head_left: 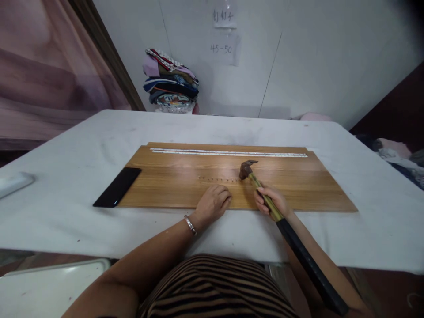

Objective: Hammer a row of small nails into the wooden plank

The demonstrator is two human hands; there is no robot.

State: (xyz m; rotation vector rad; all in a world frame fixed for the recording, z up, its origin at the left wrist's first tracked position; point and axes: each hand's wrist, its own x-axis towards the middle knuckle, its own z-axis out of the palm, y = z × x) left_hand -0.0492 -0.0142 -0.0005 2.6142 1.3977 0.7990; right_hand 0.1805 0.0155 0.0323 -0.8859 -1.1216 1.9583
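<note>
A long wooden board (185, 185) lies on the white table (82, 145). A row of several small nails (218, 179) stands in the board's middle. My right hand (273, 201) grips a claw hammer (261, 187) high on its yellowish shaft, and the rusty hammer head (247, 168) sits just above the right end of the nail row. The black grip end of the handle (311, 265) trails back toward me. My left hand (213, 203) rests on the board's near edge with its fingers curled in, just short of the nails. A silver bracelet (190, 224) circles that wrist.
A white measuring tape (228, 153) stretches along the board's far edge. A black phone (117, 187) lies by the board's left end. A white object (13, 182) sits at the table's left edge. Folded cloths (170, 84) are stacked against the wall behind.
</note>
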